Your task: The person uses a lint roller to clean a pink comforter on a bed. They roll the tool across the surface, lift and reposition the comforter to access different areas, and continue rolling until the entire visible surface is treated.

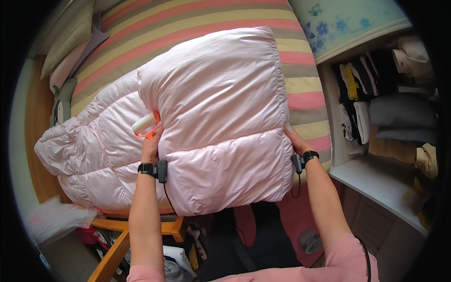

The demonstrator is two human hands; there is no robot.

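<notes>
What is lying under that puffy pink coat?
Under the pink padded coat lies a striped bed cover. A lint roller with an orange handle pokes out by the left hand. Whatever is beneath the coat's middle is hidden.

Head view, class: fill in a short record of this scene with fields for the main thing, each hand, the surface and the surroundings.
Main thing: pink padded coat, partly folded
Left hand: left hand on the fold's left edge, next to a lint roller with an orange handle
Right hand: right hand gripping the fold's right edge
Surface: striped bed cover
Surroundings: shelves of folded clothes on the right; wooden chair lower left
</notes>
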